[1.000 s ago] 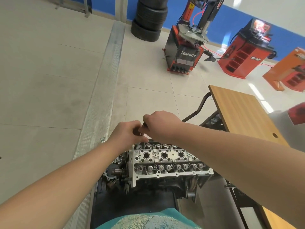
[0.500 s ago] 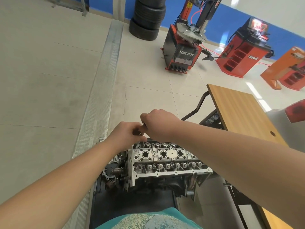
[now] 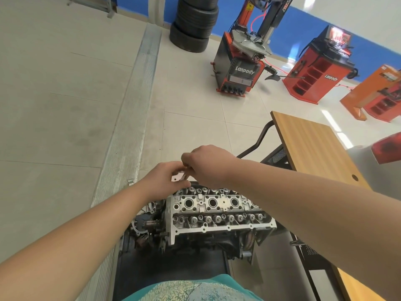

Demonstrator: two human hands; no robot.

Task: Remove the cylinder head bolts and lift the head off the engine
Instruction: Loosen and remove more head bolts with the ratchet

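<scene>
The bare aluminium cylinder head [image 3: 219, 205] sits on top of the engine block [image 3: 208, 240], with spark plug wells and valve springs exposed. Both hands hover close together over its far left corner. My left hand [image 3: 163, 179] has its fingers curled around a small pale metal piece [image 3: 178, 177]. My right hand [image 3: 206, 165] pinches a thin metal rod [image 3: 188, 170] that points down towards that piece. The rod's lower end and whatever it meets are hidden by the fingers.
The engine rests on a dark low stand [image 3: 169, 272]. A wooden-topped table [image 3: 314, 148] on a black frame stands at the right. Farther off on the tiled floor are a tyre changer [image 3: 240, 68], a stack of tyres [image 3: 194, 25] and a red wheel balancer [image 3: 319, 68].
My hands have drawn slightly apart and my left fingers have loosened, so the pale metal piece now shows between them. The cylinder head has not moved.
</scene>
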